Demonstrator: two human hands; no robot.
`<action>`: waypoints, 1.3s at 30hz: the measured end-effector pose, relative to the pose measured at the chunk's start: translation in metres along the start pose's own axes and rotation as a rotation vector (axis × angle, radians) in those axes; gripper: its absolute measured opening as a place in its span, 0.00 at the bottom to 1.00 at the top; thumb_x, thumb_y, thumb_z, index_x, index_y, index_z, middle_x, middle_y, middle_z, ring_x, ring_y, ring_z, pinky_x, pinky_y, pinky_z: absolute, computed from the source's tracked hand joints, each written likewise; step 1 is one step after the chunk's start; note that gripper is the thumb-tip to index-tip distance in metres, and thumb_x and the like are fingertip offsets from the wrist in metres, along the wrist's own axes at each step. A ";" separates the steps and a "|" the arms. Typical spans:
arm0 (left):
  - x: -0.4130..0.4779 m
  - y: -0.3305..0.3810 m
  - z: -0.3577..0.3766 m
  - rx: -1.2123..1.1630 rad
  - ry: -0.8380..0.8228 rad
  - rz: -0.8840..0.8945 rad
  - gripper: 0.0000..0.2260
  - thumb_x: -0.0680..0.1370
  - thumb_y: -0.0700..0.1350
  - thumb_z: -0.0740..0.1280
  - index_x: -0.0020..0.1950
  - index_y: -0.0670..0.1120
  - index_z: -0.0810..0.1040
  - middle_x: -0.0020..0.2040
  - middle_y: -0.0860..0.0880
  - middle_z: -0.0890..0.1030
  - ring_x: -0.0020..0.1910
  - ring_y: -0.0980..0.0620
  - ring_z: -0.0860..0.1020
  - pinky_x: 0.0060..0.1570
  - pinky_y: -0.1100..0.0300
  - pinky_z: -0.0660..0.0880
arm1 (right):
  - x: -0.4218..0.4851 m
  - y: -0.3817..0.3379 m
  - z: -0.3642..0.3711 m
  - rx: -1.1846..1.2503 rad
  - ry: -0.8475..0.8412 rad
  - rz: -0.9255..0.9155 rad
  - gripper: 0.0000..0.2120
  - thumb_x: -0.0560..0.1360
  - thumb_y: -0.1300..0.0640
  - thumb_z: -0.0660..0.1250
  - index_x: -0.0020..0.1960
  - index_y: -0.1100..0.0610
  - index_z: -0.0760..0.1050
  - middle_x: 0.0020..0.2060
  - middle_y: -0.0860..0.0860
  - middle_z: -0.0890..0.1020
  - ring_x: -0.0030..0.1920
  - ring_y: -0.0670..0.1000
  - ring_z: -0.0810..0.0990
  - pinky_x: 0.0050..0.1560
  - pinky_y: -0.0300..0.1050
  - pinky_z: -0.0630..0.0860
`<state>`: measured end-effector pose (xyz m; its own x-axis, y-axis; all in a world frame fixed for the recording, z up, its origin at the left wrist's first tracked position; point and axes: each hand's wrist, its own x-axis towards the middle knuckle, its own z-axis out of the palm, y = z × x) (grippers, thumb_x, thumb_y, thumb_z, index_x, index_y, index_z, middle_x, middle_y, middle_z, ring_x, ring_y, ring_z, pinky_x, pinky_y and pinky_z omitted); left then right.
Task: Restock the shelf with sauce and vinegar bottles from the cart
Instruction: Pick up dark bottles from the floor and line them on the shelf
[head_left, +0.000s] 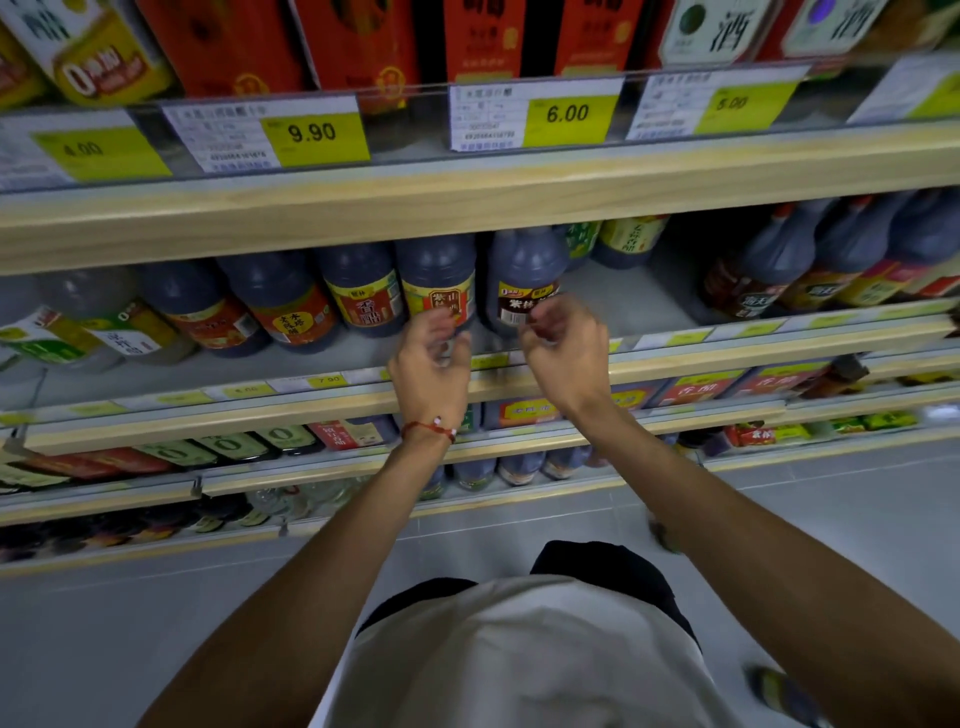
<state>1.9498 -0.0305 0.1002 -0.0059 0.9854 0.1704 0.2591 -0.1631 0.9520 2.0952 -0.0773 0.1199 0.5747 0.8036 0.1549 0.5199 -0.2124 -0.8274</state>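
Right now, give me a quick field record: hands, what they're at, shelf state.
left hand: fingers curled, in front of the yellow-label bottle, grip unclear
right hand: fingers curled, at the brown-label bottle, grip unclear
bottles: both upright on the middle shelf
gap: bare shelf right of the brown-label bottle
cart: not in view

Centre frame: narrow gap between dark bottle with yellow-red label (439, 280) and dark bottle with brown label (524, 278). Bare grey shelf floor (639, 306) right of centre, open. Pale wooden shelf edge (467, 208) overhangs bottle tops, limits headroom.
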 end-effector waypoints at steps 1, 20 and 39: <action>0.000 0.001 0.007 -0.004 -0.053 0.002 0.13 0.77 0.38 0.72 0.60 0.45 0.80 0.52 0.51 0.83 0.51 0.54 0.83 0.54 0.53 0.82 | 0.005 0.002 -0.006 -0.020 0.005 0.015 0.09 0.73 0.62 0.74 0.52 0.59 0.78 0.42 0.49 0.82 0.40 0.45 0.80 0.46 0.38 0.78; 0.010 0.007 0.062 -0.091 0.051 -0.070 0.17 0.75 0.41 0.75 0.64 0.43 0.83 0.56 0.50 0.85 0.54 0.54 0.85 0.58 0.50 0.81 | 0.059 0.039 -0.004 0.167 -0.162 -0.067 0.31 0.66 0.50 0.82 0.65 0.53 0.77 0.57 0.52 0.85 0.56 0.52 0.85 0.57 0.57 0.83; 0.018 -0.002 0.055 -0.105 0.021 -0.128 0.19 0.73 0.50 0.76 0.63 0.48 0.83 0.58 0.50 0.85 0.59 0.55 0.83 0.65 0.49 0.78 | 0.060 0.047 0.016 0.061 -0.088 -0.060 0.32 0.64 0.42 0.81 0.62 0.53 0.75 0.55 0.53 0.83 0.53 0.55 0.84 0.52 0.58 0.83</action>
<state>2.0025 -0.0098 0.0872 -0.0529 0.9973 0.0503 0.1524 -0.0418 0.9874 2.1443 -0.0303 0.0818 0.4846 0.8600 0.1600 0.5107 -0.1297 -0.8499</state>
